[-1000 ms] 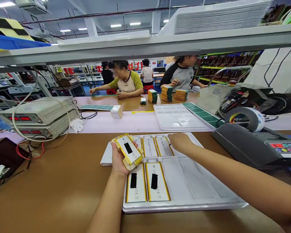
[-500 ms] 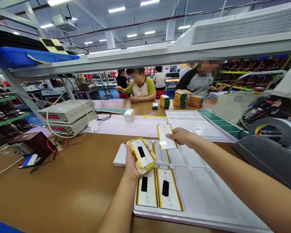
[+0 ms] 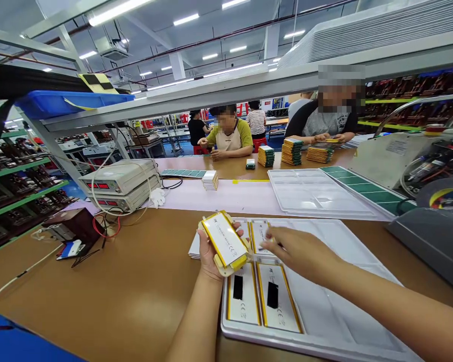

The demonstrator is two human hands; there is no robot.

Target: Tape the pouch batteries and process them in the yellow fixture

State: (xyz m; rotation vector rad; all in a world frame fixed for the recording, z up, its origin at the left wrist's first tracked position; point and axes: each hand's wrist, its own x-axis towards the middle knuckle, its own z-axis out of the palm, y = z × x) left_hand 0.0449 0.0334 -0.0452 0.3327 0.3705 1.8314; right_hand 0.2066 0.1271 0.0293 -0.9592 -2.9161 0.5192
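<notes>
My left hand (image 3: pixel 208 255) is closed around a pale yellow holder (image 3: pixel 223 267), palm up, above the tray's left side. On the holder lies a flat white battery pack (image 3: pixel 226 237) with yellow edges and no black patch in sight. My right hand (image 3: pixel 290 249) is over the tray, fingers bent and a little apart, somewhat blurred, with no object visible in them. Its fingertips are close to a battery in the tray's upper row (image 3: pixel 258 231). Two batteries with black patches, one on the left (image 3: pixel 243 304) and one beside it (image 3: pixel 279 301), lie in the near compartment.
The white tray (image 3: pixel 256 336) rests on the brown table. A white stack (image 3: pixel 195 250) is partly behind my left hand. Farther off are another white tray (image 3: pixel 298 188), a small battery stack (image 3: pixel 210 180) and two meters (image 3: pixel 117 183). Co-workers sit across the table.
The plain white battery has gone from my right hand, and a plain one now covers the holder where a black-patched battery showed. My right hand has moved down over the tray.
</notes>
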